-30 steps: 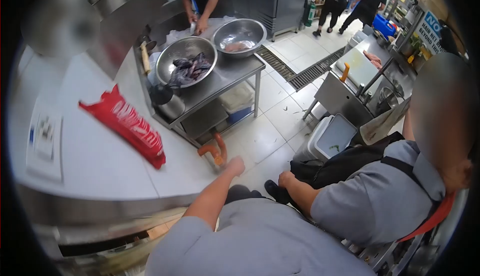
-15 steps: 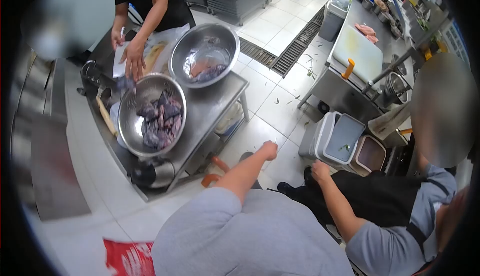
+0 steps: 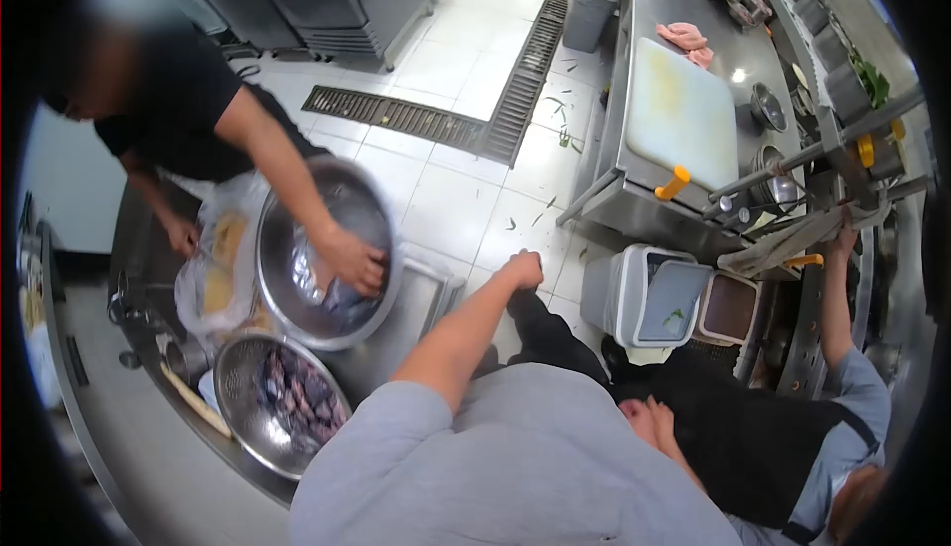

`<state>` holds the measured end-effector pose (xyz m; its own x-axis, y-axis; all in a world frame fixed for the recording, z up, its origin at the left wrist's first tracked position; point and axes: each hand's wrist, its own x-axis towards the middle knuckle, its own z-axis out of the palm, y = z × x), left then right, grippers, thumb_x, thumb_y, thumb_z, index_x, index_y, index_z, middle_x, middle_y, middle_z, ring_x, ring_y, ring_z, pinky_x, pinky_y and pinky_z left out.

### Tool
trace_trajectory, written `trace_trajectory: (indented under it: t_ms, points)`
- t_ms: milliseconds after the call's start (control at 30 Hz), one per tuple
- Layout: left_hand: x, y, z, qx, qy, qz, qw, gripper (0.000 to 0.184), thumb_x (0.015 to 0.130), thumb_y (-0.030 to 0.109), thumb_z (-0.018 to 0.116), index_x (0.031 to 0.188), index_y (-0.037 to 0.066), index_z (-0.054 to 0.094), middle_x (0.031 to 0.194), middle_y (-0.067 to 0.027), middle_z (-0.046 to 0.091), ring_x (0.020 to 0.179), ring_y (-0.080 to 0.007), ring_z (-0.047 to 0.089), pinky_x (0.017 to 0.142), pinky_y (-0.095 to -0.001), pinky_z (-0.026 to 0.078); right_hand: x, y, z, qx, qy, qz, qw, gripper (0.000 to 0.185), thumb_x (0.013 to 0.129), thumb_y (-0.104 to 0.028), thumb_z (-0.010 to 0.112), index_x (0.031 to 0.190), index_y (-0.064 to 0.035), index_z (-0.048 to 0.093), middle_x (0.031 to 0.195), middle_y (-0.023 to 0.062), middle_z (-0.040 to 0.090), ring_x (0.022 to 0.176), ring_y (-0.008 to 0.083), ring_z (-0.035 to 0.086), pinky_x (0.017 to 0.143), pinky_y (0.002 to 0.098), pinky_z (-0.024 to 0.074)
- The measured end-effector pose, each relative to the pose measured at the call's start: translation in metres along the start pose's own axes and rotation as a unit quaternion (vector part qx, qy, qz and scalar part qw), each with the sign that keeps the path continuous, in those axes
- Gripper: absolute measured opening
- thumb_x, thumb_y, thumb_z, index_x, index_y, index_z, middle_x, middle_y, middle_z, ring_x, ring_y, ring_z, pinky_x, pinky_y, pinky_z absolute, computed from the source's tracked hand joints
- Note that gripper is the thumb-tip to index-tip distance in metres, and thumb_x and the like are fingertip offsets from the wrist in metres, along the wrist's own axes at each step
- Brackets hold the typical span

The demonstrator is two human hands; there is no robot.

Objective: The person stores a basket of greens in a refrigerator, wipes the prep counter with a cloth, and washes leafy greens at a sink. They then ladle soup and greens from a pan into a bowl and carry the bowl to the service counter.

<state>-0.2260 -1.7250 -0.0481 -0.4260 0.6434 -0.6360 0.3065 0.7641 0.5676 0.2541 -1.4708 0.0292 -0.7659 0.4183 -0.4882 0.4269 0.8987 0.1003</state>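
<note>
My left hand hangs out ahead of my grey shirt, over the tiled floor, its fingers curled closed with nothing visible in them. It is away from the metal table and touches nothing I can see. Right of my shirt, close to a black apron, skin of fingers and a forearm shows low in the view. I cannot tell which part of it, if any, is my right hand, or whether anything is held there.
At the left, a person in black reaches into a steel bowl; a colander holds dark pieces. A co-worker in a grey shirt stands close on my right, one hand at the rail. Lidded bins, a steel counter with a cutting board and floor grates lie ahead.
The view has turned and moved closer to the bowls. The red bag is out of view. The person in black has moved a hand from the colander into the bowl. My left hand stays closed.
</note>
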Motion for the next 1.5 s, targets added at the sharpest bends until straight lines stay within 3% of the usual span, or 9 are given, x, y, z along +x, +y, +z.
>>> trace_trajectory:
  t_ms: [67,433,467,533,700,867,1000,1300,1500]
  points:
    - [0.038,-0.023,-0.024,-0.064,0.118,-0.026,0.991,0.05,0.079,0.017,0.063,0.126,0.0,0.066,0.136,-0.032,0.056,0.125,-0.0474,0.057,0.106,-0.0495,0.049,0.061,-0.074,-0.085,0.445,0.016,0.041,0.895,0.02,0.097,-0.018,0.065,0.108,-0.0024,0.072,0.081,0.0116,0.071,0.076,0.0214,0.068,0.07,0.0349,0.0551]
    - [0.114,-0.14,-0.205,-0.325,0.324,-0.198,0.866,0.023,0.081,0.007,0.065,0.102,0.002,0.074,0.098,-0.0206,0.074,0.102,-0.0373,0.07,0.089,-0.046,0.056,0.338,-0.222,-0.446,0.406,0.061,-0.247,0.878,0.02,0.103,-0.021,0.056,0.103,-0.0023,0.063,0.081,0.0188,0.066,0.074,0.0381,0.061,0.072,0.0432,0.0511]
    - [0.11,-0.146,-0.228,-0.325,0.322,-0.202,0.866,0.023,0.081,0.007,0.065,0.102,0.002,0.074,0.098,-0.0206,0.074,0.102,-0.0373,0.07,0.089,-0.046,0.056,0.36,-0.236,-0.463,0.404,0.019,-0.25,0.88,0.022,0.102,-0.023,0.058,0.101,-0.0019,0.064,0.081,0.0173,0.066,0.073,0.0352,0.061,0.071,0.0424,0.0507]
    - [0.095,-0.152,-0.277,0.331,0.091,-0.116,0.932,0.019,0.083,0.014,0.069,0.098,0.005,0.075,0.095,-0.0172,0.074,0.09,-0.0339,0.073,0.078,-0.0446,0.058,0.401,-0.258,-0.487,0.405,-0.028,-0.247,0.88,0.025,0.101,-0.025,0.06,0.099,-0.0014,0.065,0.081,0.0159,0.066,0.072,0.0323,0.061,0.07,0.0416,0.0503]
    - [0.139,-0.259,-0.32,0.196,0.107,-0.275,0.935,0.021,0.081,0.024,0.072,0.093,0.008,0.077,0.101,-0.0185,0.075,0.099,-0.0344,0.071,0.089,-0.0465,0.056,0.522,-0.3,-0.513,0.496,-0.106,-0.144,0.85,0.024,0.101,-0.026,0.064,0.103,-0.0018,0.067,0.077,0.0035,0.064,0.074,0.0096,0.055,0.068,0.0292,0.0483]
    - [0.159,-0.318,-0.391,-0.101,0.021,-0.363,0.926,0.05,0.078,0.026,0.067,0.126,0.014,0.071,0.137,-0.022,0.063,0.132,-0.0387,0.055,0.113,-0.0497,0.04,0.659,-0.313,-0.468,0.562,-0.056,-0.019,0.825,0.021,0.1,-0.023,0.064,0.107,-0.0036,0.069,0.09,0.0049,0.069,0.076,0.0153,0.062,0.071,0.0316,0.0514]
    - [0.199,-0.326,-0.505,-0.007,-0.075,-0.394,0.916,0.052,0.08,0.026,0.066,0.131,0.014,0.068,0.145,-0.0191,0.057,0.139,-0.0392,0.047,0.117,-0.0495,0.033,0.763,-0.304,-0.456,0.701,-0.021,0.11,0.704,0.025,0.107,-0.028,0.055,0.112,-0.0057,0.066,0.098,0.0034,0.066,0.078,0.0116,0.064,0.074,0.029,0.0547]
    - [0.43,-0.343,-0.661,0.002,0.031,-0.182,0.983,0.026,0.085,0.011,0.059,0.106,0.004,0.073,0.103,-0.0208,0.074,0.102,-0.0367,0.07,0.091,-0.0433,0.054,0.901,-0.191,-0.298,0.817,0.353,0.43,-0.151,0.064,0.102,-0.062,0.047,0.116,-0.0001,0.055,0.109,0.0209,0.065,0.098,0.0344,0.066,0.087,0.0481,0.059]
    - [0.618,-0.187,-0.702,0.058,-0.13,-0.039,0.989,0.03,0.093,0.022,0.06,0.115,0.005,0.07,0.112,-0.0226,0.072,0.112,-0.039,0.066,0.097,-0.0457,0.051,0.878,-0.206,-0.223,0.785,0.4,0.45,-0.145,0.042,0.11,-0.031,0.034,0.129,0.0009,0.054,0.117,0.0169,0.066,0.106,0.034,0.066,0.092,0.0501,0.0592]
